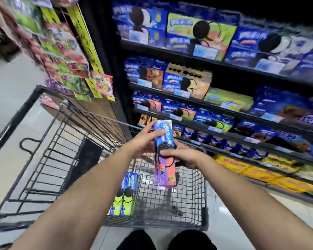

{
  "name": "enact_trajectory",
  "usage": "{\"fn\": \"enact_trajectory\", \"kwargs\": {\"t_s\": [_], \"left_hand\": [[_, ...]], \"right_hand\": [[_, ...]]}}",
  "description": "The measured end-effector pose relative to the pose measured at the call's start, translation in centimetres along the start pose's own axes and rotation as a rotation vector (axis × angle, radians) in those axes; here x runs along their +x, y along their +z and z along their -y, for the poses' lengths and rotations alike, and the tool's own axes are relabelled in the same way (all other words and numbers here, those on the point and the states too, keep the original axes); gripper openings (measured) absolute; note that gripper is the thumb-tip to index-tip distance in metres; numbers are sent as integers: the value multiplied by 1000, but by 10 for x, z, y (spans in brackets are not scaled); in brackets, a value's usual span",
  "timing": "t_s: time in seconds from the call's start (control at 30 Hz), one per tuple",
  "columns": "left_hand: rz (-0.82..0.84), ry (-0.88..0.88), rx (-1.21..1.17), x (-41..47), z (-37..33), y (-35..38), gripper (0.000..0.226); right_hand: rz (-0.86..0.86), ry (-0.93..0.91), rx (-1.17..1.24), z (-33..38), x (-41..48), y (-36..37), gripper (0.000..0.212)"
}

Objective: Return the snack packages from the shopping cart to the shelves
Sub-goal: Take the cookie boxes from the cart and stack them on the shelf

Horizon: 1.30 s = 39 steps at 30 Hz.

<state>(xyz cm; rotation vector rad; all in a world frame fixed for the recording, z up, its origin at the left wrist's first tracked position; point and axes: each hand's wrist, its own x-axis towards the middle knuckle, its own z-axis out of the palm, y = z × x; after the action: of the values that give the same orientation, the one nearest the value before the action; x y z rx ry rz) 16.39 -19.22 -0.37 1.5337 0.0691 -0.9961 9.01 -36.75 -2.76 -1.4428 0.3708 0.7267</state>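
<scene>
Gripping cookie box (164,154) upright, both hands, above cart (170,204).

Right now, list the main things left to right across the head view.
Left to right: hanging candy bags → green cookie packs → held purple cookie box → yellow boxes, low on the right.

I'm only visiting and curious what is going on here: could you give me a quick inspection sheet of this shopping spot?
Surface: wire shopping cart on a pale floor.
Job's things: purple-and-blue cookie box held above the cart; green-and-blue cookie boxes standing inside it.
Clutter: nothing seen.
Hands: left hand and right hand both grip the purple-and-blue box, thumbs across its front.
Cables: nothing seen.
Surroundings: shelves stocked with cookie boxes on the right; hanging candy bags on the left.
</scene>
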Motion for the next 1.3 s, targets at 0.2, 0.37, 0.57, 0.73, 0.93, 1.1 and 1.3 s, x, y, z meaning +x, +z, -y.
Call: {"fn": "enact_trajectory", "kwargs": {"t_s": [0.2,0.37,0.57,0.73,0.93,1.1,1.3], "left_hand": [[-185,230,-114,-25,-79,62,40],[-371,369,-316,-33,-139,86,49],[-335,481,-506,-40,-200,100,65],[-200,554,-535,-48,-252,112,84],[22,640,-454,-72,-314,127,34],[15,717,-268,-84,-342,148,37],[-243,907,187,-74,-359,185,31]], "right_hand": [[-177,-123,190,49,-82,-26,62],[-275,-160,315,73,-126,-52,50],[-355,-398,517,111,-161,-64,50],[-454,-537,357,172,-204,-79,75],[-672,-718,191,233,-261,-109,65],[-812,-840,72,255,-320,-141,68],[-879,-902,-30,268,-369,-199,68]]}}
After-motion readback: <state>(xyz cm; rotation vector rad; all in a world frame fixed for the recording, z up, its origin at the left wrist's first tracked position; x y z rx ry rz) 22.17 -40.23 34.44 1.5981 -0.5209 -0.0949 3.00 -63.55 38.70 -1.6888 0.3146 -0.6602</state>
